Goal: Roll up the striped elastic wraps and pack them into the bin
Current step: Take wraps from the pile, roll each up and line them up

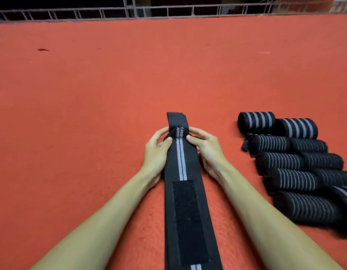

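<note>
Head: both hands [159, 145] pinch ribbed black wrap [181, 162] roll, red felt [110, 84].

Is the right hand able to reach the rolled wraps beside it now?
Likely yes, once it lets go: the right hand grips the partly rolled wrap, but the rolled wraps lie close to its right on the red carpet with nothing between.

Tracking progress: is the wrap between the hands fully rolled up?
No: the left hand and right hand grip a small roll at the far end of the wrap; the rest lies flat on the carpet.
</note>
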{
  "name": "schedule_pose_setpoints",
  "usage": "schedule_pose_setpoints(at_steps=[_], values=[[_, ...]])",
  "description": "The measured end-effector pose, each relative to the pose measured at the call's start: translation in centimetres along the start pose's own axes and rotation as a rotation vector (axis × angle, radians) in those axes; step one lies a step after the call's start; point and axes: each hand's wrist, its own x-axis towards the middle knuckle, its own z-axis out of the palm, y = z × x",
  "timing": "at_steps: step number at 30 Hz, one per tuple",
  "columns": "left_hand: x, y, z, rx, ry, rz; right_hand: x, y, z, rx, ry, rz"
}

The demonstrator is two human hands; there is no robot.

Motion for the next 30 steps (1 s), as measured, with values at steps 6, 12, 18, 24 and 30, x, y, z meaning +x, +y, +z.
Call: schedule_pose_setpoints(at_steps=[6,12,18,24,30], values=[[0.0,-0.6,-0.6,-0.063,-0.121,0.053,-0.1,1.3,-1.0,0.104,-0.049,-0.075],[0.0,-1.0,-0.8,-0.149,-0.176,0.071,-0.1,1.7,-0.9,0.039,-0.058,-0.128],[-0.1,-1.0,-1.2,-0.160,-0.285,0.051,-0.5,1.7,-0.9,0.075,-0.067,-0.193],[-0.6,-1.2,-1.2,0.032,-0.245,0.241,-0.5,1.6,-1.1,0.027,-0.108,-0.252],[-1.1,-1.0,-1.2,0.161,-0.188,0.420,-0.5,2.3,-0.5,-0.241,-0.058,-0.307]])
